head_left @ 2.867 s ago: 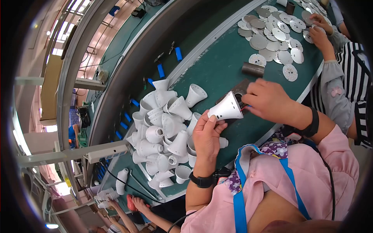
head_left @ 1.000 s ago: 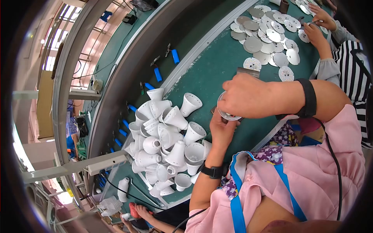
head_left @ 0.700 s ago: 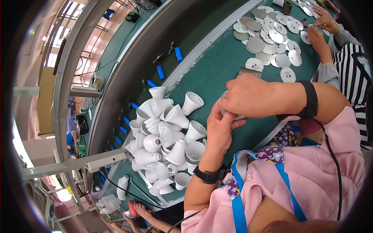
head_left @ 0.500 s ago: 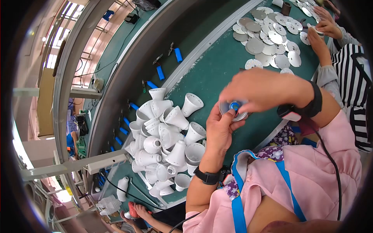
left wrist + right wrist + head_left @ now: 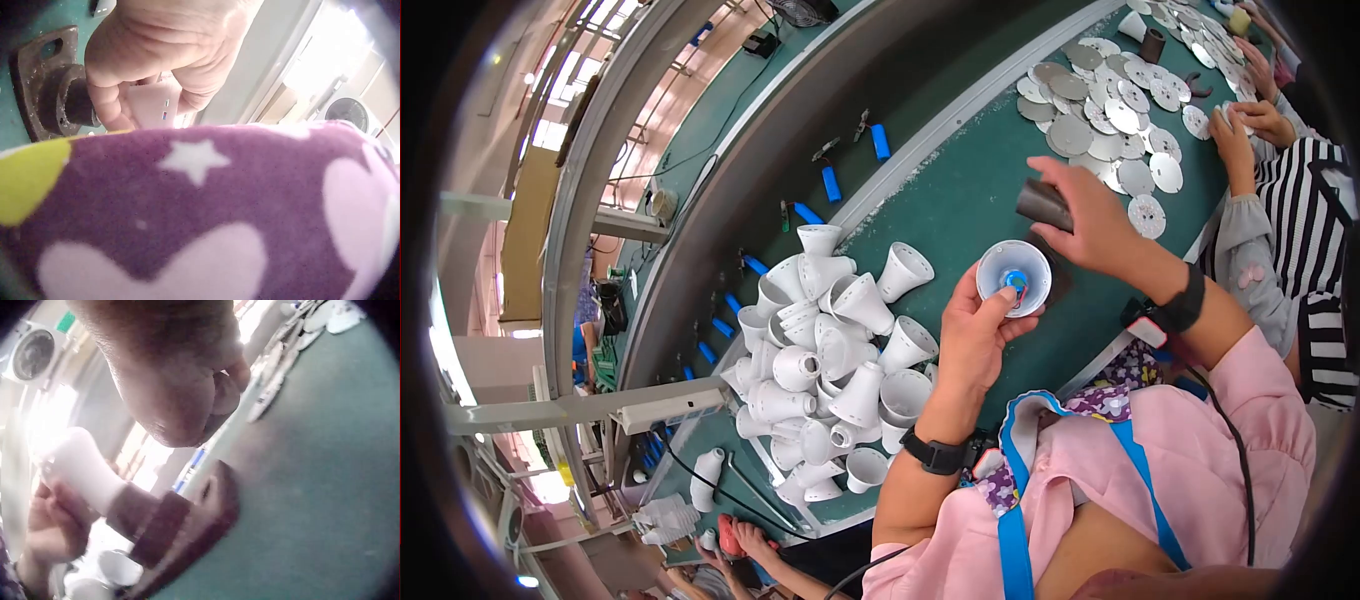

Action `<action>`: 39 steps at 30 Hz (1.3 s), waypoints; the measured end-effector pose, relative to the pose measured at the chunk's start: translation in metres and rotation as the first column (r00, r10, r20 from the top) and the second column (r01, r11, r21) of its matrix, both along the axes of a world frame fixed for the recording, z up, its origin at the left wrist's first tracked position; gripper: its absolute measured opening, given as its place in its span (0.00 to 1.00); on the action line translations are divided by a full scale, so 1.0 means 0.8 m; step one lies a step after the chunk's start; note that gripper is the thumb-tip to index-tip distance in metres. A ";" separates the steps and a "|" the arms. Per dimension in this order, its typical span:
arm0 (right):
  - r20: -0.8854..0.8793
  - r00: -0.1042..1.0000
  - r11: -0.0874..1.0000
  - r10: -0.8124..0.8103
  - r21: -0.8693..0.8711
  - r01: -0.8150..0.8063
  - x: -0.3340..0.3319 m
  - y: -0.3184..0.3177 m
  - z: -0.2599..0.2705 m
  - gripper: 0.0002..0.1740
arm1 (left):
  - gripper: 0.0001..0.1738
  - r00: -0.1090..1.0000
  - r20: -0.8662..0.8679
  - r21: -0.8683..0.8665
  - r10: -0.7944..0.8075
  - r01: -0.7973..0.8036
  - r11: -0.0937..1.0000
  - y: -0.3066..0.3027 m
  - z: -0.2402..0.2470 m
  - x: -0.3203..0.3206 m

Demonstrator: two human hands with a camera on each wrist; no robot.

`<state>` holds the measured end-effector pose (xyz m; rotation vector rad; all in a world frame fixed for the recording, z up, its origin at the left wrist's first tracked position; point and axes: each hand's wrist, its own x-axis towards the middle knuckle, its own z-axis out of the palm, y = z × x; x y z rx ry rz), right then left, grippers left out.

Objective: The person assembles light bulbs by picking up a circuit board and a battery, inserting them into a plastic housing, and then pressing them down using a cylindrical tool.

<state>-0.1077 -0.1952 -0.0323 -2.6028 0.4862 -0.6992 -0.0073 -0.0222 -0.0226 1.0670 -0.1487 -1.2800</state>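
- While my left hand (image 5: 980,335) pinches the white cone (image 5: 1000,258) nearer the tabletop's (image 5: 960,205) front edge,
- my right hand (image 5: 1100,222) is spread around the dark cylinder (image 5: 1042,204); can't tell contact.

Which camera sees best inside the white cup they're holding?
The head view, looking into the white cup, where a blue piece shows. The left wrist view shows only its slotted outside, partly hidden by the left hand; the right wrist, its bright, washed-out outside.
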 end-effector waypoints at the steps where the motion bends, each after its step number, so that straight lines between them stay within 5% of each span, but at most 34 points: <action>1: 0.142 0.987 0.995 0.070 0.065 -0.079 -0.002 0.009 0.029 0.34 | 0.25 1.000 0.005 0.000 -0.003 0.003 1.000 0.001 0.000 0.000; 2: 0.290 0.949 0.980 0.128 0.110 -0.166 -0.003 0.014 0.053 0.32 | 0.25 1.000 0.015 -0.005 -0.007 0.007 1.000 -0.001 0.001 0.002; 6: 0.250 0.903 0.935 0.349 -0.028 -0.353 -0.006 0.032 0.091 0.26 | 0.24 1.000 0.005 -0.035 0.001 -0.001 0.999 -0.001 0.000 0.000; 8: 0.008 0.911 0.911 0.413 -0.005 -0.413 -0.005 0.036 0.085 0.24 | 0.24 1.000 0.004 -0.063 0.009 -0.009 0.998 -0.001 -0.005 -0.001; 10: -0.010 0.906 0.906 0.424 -0.023 -0.424 -0.003 0.040 0.104 0.28 | 0.24 1.000 0.010 -0.060 0.011 -0.010 0.998 -0.001 -0.003 -0.001; 13: 0.194 0.914 0.935 0.355 -0.081 -0.346 -0.002 0.045 0.113 0.28 | 0.23 1.000 0.014 -0.035 -0.006 0.007 0.999 0.000 -0.001 -0.001; 18: -0.065 0.913 0.905 0.404 -0.121 -0.409 -0.002 0.040 0.101 0.27 | 0.23 1.000 0.007 -0.060 0.022 -0.022 0.998 -0.003 -0.006 0.003; 22: 0.109 0.920 0.925 0.375 -0.108 -0.364 0.000 0.046 0.118 0.27 | 0.24 0.998 -0.055 -0.107 -0.036 0.030 0.994 0.005 -0.008 0.004; 24: 0.096 0.920 0.922 0.381 -0.115 -0.370 -0.001 0.046 0.114 0.27 | 0.24 0.991 -0.124 -0.192 -0.049 0.025 0.981 0.005 -0.008 0.006; 26: -0.115 0.901 0.900 0.419 -0.079 -0.429 -0.005 0.045 0.101 0.26 | 0.24 0.993 -0.107 -0.192 -0.055 0.034 0.981 0.006 -0.013 0.006; 30: 0.033 0.918 0.916 0.395 -0.095 -0.390 -0.001 0.049 0.122 0.28 | 0.25 0.994 -0.095 -0.197 -0.058 0.038 0.980 0.005 -0.008 0.007; 34: -0.019 0.920 0.913 0.391 -0.121 -0.390 -0.002 0.050 0.113 0.28 | 0.25 0.996 -0.082 -0.186 -0.042 0.027 0.982 0.007 -0.009 0.005; 36: -0.188 0.883 0.895 0.431 -0.032 -0.444 -0.001 0.044 0.110 0.28 | 0.25 0.995 -0.086 -0.199 -0.042 0.024 0.980 0.001 -0.009 0.007; 39: -0.071 0.919 0.916 0.388 -0.082 -0.393 0.000 0.051 0.124 0.26 | 0.26 0.993 -0.078 -0.205 -0.083 0.065 0.976 0.005 -0.011 0.007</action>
